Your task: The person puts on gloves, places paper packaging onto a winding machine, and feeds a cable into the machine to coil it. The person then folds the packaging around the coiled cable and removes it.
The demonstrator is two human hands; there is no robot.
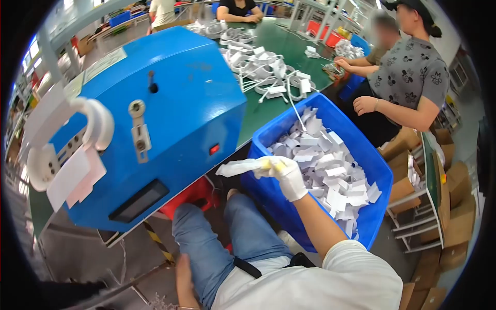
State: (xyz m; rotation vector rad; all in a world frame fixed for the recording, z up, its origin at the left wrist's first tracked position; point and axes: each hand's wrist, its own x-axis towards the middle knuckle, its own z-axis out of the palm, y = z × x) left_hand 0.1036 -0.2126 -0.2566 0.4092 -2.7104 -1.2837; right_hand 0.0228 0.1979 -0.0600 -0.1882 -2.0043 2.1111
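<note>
My right hand (pixel 285 177), in a white glove, is closed on a white strip (pixel 239 167) that sticks out to the left, in front of the blue bin's near left rim. The blue bin (pixel 373 155) holds a heap of small white folded pieces (pixel 330 165). My left hand (pixel 183 266) is bare and blurred, low beside my left thigh; its fingers cannot be made out. To the left stands a big blue machine (pixel 175 88) with a red switch, a dark panel and white curved parts (pixel 95 124) on its left side.
Coiled white cables (pixel 258 64) lie on the green table (pixel 302 49) behind the machine. A person in a grey patterned shirt (pixel 413 72) and another person stand at the right. Cardboard boxes (pixel 457 206) and a rack are at the far right. A red container (pixel 191 199) sits under the machine.
</note>
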